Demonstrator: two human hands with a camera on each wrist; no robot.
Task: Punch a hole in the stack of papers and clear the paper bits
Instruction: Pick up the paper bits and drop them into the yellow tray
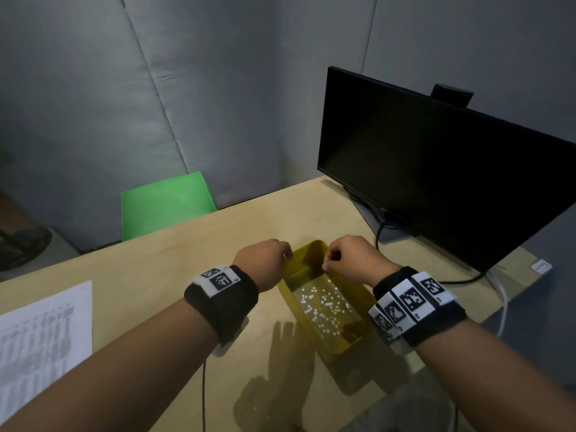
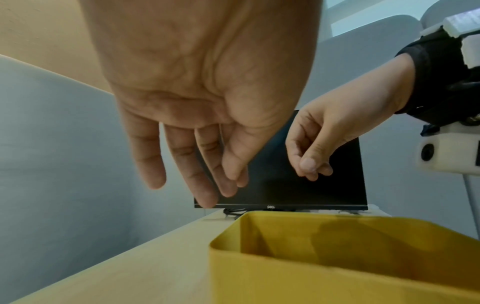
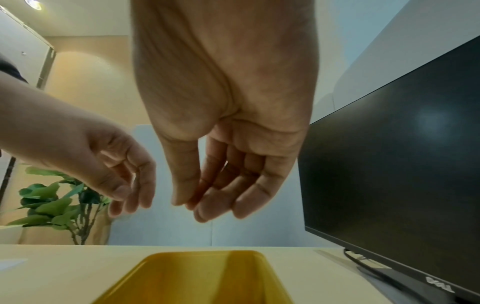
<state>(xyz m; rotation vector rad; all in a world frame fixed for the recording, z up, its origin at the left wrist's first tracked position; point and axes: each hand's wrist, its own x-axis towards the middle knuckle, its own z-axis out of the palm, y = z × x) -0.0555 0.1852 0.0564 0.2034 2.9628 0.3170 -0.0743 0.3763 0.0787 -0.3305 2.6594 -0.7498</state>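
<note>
A yellow tray point(image 1: 355, 346) sits on the wooden desk, with several white paper bits point(image 1: 324, 304) scattered on its floor. Both hands hover over its far end. My left hand point(image 1: 288, 254) hangs above the tray's far left corner with its fingers point(image 2: 207, 174) nearly straight, holding nothing. My right hand point(image 1: 327, 260) is over the far right rim, fingers loosely curled, thumb point(image 2: 307, 164) against the fingertips, and nothing shows between them. The tray's wall point(image 2: 285, 283) lies just below both hands. The stack of printed papers point(image 1: 40, 332) lies at the desk's left edge. No hole punch is in view.
A black monitor point(image 1: 436, 169) stands at the back right, its cable point(image 1: 378, 235) running down beside the tray. A green chair point(image 1: 165, 204) stands behind the desk's far edge. A leafy plant point(image 3: 52, 203) stands beyond the desk on the left.
</note>
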